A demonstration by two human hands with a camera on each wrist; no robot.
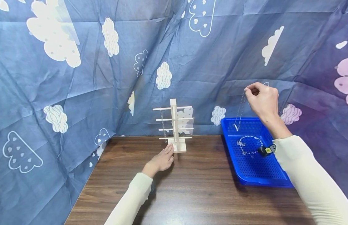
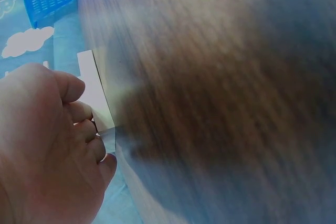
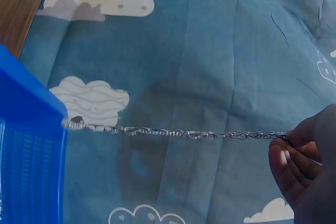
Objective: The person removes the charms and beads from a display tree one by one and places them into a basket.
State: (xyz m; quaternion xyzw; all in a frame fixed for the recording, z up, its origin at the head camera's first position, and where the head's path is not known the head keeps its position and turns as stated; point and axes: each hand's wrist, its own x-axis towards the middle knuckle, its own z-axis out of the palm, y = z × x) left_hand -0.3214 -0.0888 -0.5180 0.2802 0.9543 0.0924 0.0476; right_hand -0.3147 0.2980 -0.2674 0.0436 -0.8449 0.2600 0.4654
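Observation:
My right hand [image 1: 263, 100] pinches a thin silver chain [image 3: 178, 132] between thumb and fingertips. The chain hangs down doubled above the blue basket [image 1: 265, 181], with a small bright piece at its lower end. On the left, my left hand [image 1: 159, 161] rests its fingers on the base [image 1: 180, 146] of a pale wooden rack, at the front left. In the left wrist view, the fingers of the left hand [image 2: 42, 135] lie at the base's edge. Another chain [image 1: 162, 118] hangs from a left-hand peg of the rack's post [image 1: 174, 125].
A pale beaded loop [image 1: 249, 136] lies inside the basket, beside other small silvery pieces. The basket stands on the right of the brown wooden table [image 1: 199, 175]. Behind the rack hangs a blue cloth [image 1: 129, 78] with cloud patterns.

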